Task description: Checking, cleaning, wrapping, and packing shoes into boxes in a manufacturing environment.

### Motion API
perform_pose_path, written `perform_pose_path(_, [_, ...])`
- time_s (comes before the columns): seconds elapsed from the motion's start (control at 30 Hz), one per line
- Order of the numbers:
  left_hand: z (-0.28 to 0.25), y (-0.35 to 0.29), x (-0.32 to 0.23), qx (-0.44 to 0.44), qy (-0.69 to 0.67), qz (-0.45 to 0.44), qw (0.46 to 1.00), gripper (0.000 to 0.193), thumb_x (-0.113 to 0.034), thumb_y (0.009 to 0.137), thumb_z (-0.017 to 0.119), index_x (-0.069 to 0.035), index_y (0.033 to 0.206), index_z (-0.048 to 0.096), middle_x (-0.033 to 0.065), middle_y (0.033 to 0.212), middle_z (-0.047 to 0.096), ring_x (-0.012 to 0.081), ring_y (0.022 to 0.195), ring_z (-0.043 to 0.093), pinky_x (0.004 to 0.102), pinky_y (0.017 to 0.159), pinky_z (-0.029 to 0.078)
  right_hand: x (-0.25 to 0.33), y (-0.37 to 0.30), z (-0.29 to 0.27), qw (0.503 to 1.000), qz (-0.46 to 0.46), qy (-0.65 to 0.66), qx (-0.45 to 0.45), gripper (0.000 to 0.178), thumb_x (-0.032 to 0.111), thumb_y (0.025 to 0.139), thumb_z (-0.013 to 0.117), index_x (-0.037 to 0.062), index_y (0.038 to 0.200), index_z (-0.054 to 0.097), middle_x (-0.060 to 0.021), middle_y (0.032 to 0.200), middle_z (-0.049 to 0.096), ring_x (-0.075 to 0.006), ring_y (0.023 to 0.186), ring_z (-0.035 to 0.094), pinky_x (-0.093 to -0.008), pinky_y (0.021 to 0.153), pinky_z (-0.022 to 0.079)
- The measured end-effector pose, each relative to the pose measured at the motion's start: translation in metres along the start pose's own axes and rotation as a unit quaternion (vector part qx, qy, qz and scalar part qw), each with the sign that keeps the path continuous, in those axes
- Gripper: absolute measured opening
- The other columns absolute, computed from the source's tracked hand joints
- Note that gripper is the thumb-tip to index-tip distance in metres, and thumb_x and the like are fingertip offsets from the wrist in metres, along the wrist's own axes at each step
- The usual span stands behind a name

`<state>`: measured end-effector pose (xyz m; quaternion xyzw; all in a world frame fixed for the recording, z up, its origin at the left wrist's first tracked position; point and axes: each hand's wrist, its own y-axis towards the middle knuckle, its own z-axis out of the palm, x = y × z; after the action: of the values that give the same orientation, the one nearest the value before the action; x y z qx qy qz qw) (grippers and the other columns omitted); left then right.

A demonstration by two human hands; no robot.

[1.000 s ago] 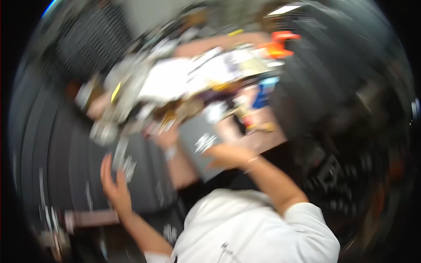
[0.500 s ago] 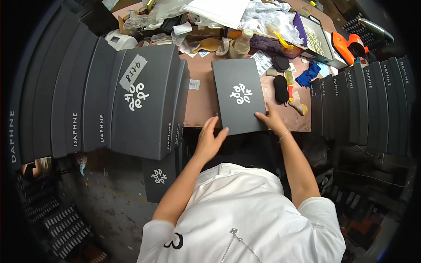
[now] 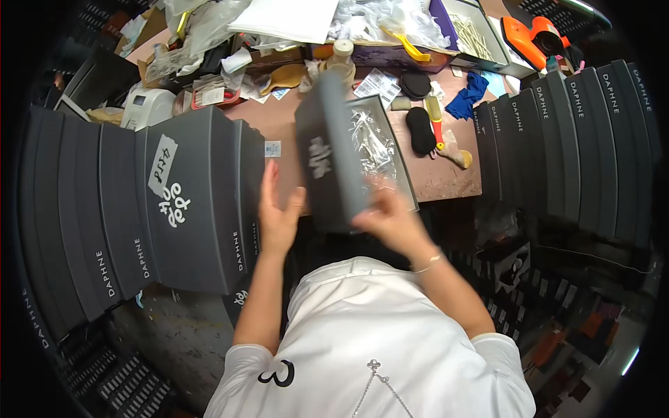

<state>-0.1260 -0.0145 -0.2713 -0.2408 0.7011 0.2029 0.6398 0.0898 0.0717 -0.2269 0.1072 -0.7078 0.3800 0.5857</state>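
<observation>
A dark grey shoebox lid (image 3: 319,157), blurred by motion, is tilted up on its edge to the left of its open box. My right hand (image 3: 387,214) is closed on the lid's near right corner. In the open shoebox (image 3: 406,187) lie crinkled clear plastic wrappings (image 3: 374,143); what they cover I cannot make out. My left hand (image 3: 280,212) is open, thumb apart from the fingers, with nothing in it. It is between the lid and the stacked shoeboxes on the left.
Dark shoeboxes (image 3: 202,202) stand in rows at left, with more shoeboxes (image 3: 557,139) at right. On the table (image 3: 456,184) lie a black oval pad (image 3: 420,131), a red-and-yellow handled brush (image 3: 435,118) and a blue cloth (image 3: 468,96). Behind are a bottle (image 3: 341,59) and an orange tool (image 3: 524,43).
The lid has come off the box and swung up to the left in my right hand, baring the wrappings inside. My left hand has moved left, off the box. The view has shifted.
</observation>
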Motion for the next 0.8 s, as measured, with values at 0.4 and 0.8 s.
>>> perform_pose_path(0.4, [0.056, -0.008, -0.010, 0.132, 0.301, 0.141, 0.934, 0.057, -0.017, 0.075, 0.077, 0.000, 0.125, 0.056, 0.0172, 0.135, 0.048, 0.0365, 0.133, 0.038, 0.0445, 0.109, 0.033, -0.039, 0.041, -0.050, 0.883, -0.131, -0.451, 0.014, 0.052, 0.010, 0.078, 0.070, 0.0065, 0.127, 0.051, -0.0219, 0.110, 0.060, -0.0393, 0.099, 0.059, -0.0445, 0.085, 0.050])
perform_pose_path(0.8, [0.061, 0.015, 0.027, 0.077, 0.132, 0.016, 0.988, 0.044, -0.017, 0.075, 0.076, -0.004, 0.115, 0.061, 0.0144, 0.115, 0.061, 0.0337, 0.113, 0.055, 0.0415, 0.095, 0.044, -0.017, 0.075, -0.073, 0.999, -0.033, 0.028, -0.016, 0.025, 0.010, 0.082, 0.068, -0.0004, 0.104, 0.064, -0.0131, 0.087, 0.063, -0.0210, 0.079, 0.064, -0.0293, 0.070, 0.050])
